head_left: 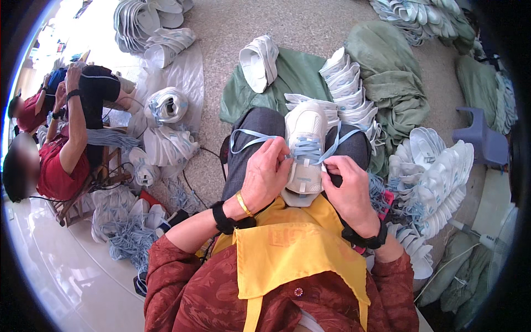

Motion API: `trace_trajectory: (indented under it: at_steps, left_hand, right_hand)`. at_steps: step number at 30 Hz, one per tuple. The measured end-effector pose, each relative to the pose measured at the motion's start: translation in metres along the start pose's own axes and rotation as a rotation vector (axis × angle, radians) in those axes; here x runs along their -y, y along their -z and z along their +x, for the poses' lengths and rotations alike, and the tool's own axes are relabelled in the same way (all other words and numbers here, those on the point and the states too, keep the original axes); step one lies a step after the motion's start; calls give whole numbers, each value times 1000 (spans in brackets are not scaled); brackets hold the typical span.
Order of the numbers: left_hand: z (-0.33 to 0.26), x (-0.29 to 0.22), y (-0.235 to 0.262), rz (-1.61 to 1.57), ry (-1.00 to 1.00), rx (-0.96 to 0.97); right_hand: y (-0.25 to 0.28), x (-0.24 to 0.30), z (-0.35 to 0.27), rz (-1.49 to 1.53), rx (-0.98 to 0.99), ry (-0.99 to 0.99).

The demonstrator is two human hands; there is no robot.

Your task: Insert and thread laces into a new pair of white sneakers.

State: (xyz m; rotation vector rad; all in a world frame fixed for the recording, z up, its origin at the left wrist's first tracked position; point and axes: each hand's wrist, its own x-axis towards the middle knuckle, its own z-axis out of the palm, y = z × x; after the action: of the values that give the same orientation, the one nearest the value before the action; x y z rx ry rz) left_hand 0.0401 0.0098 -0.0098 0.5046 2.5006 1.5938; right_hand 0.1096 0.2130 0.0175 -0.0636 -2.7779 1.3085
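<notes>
- I look down from the head camera and see one white sneaker (306,123) on the person's lap, with its toe pointing away.
- The sneaker sits right between the two hands, over the yellow apron (301,260) and the dark gray pants (243,171).
- The left hand (264,174) is at the shoe's left side. Its fingers are bent and its tips touch the edge by the lace holes. I can't tell if it pinches anything there.
- The right hand (349,191) is at the shoe's right side. Its thumb and finger pinch the light blue lace (313,148) close to the holes.
- The lace goes back and forth across the shoe, and loops stick out on both sides.
- Past the toe, I see a stack of white shoe uppers (349,91) near a green cloth (303,69).
</notes>
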Motion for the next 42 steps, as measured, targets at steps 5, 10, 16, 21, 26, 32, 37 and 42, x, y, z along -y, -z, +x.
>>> trace_trajectory:
  at_steps: [5,10,16,21,26,32,37,42]
  left_hand:
    - [-3,9,0,30,-34,17]
    - [-4,12,0,15,-63,25]
    - [-10,3,8,36,-87,123]
    - [-12,6,2,166,-218,114]
    - [-9,13,-4,208,-217,123]
    - [-3,15,-4,189,-188,124]
    - [-3,14,-3,168,-173,101]
    - [-5,12,3,178,-157,99]
  right_hand:
    - [-5,-3,3,-16,5,-59]
    - [-7,-4,0,-41,4,-41]
    - [-7,1,-2,-386,73,254]
    - [-4,1,6,-426,137,280]
    - [-5,-1,12,-416,106,285]
    - [-7,-2,21,-483,58,326]
    - [-11,9,19,-393,77,335]
    - [-21,25,21,-47,156,210]
